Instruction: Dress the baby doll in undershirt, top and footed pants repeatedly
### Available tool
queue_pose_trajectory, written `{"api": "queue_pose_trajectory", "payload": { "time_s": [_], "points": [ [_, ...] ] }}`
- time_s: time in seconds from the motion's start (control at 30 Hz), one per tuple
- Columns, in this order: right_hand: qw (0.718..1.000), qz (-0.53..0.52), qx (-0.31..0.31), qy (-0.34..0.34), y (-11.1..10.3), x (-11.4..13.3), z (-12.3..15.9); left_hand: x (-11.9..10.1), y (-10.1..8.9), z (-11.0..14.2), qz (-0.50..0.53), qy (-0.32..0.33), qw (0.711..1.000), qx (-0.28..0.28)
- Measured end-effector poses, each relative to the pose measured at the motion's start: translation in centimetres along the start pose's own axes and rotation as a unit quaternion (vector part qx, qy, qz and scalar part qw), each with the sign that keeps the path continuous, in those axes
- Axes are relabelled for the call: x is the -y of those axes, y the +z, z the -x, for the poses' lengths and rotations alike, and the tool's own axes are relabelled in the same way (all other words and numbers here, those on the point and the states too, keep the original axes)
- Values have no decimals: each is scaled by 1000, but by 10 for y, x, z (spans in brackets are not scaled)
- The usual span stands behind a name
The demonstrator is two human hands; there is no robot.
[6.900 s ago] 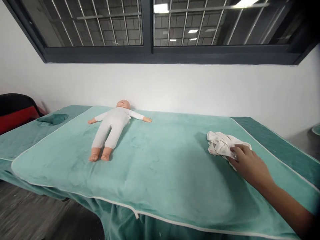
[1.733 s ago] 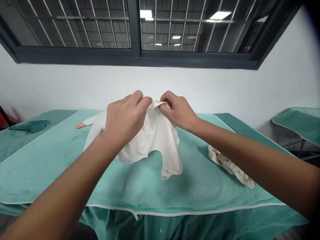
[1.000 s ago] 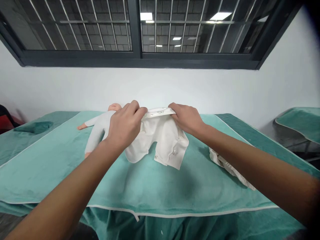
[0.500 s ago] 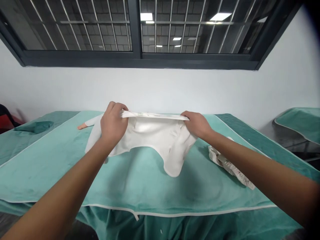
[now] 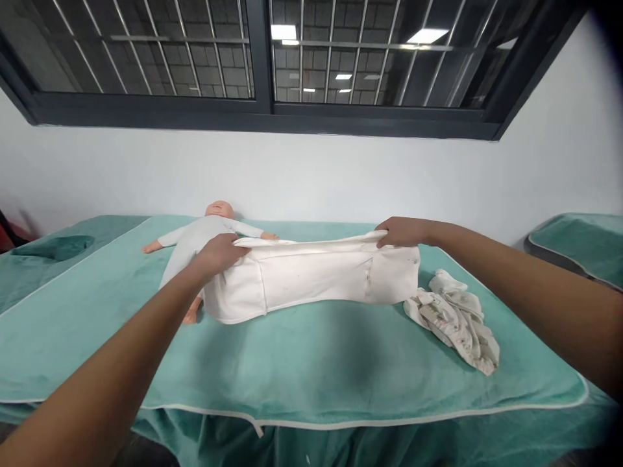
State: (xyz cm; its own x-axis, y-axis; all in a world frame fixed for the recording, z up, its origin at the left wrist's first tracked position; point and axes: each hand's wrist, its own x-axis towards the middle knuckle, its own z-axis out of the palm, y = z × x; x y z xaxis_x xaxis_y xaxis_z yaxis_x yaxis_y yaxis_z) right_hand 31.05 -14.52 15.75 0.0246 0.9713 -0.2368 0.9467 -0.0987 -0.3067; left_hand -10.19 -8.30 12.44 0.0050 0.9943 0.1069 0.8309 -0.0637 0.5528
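Observation:
A white baby garment (image 5: 311, 275) hangs stretched between my two hands, just above the green bed cover. My left hand (image 5: 221, 253) grips its upper left edge, and my right hand (image 5: 399, 232) pinches the upper edge near the right end. Its exact kind I cannot tell while it is folded over. Behind my left hand a baby doll (image 5: 202, 227) in a white body suit lies on its back, arms spread; the garment and my forearm hide part of its legs. Below my right forearm lies a crumpled patterned cloth garment (image 5: 455, 318).
The green cover (image 5: 302, 383) with white piping spreads over the bed and drapes down at the front. A white wall and a dark-framed barred window (image 5: 272, 120) rise behind it. Another green-covered surface (image 5: 579, 243) stands at the right.
The garment has swung from hanging with its lower flaps down to a flatter, longer strip. My left hand has lowered and my right hand moved slightly right; the doll's head and arm show now.

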Motion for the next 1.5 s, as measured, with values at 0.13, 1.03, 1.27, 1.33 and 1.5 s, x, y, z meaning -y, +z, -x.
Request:
{"api": "queue_pose_trajectory", "payload": {
  "time_s": [0.13,1.03,1.27,1.33,1.5],
  "points": [
    [989,142,-23,37,42,17,-22,-5,49,-3,-133,-13,991,-9],
    [953,55,-295,39,197,47,-137,-49,226,-54,-137,21,990,-31],
    [949,98,-298,-15,192,18,-152,-34,240,-71,-159,83,982,-59],
    [954,97,-284,-15,192,17,-153,-34,240,-71,-168,87,981,-51],
    [955,114,-264,-79,193,31,-153,-47,243,-56,-179,149,971,-55]
  ]
}}
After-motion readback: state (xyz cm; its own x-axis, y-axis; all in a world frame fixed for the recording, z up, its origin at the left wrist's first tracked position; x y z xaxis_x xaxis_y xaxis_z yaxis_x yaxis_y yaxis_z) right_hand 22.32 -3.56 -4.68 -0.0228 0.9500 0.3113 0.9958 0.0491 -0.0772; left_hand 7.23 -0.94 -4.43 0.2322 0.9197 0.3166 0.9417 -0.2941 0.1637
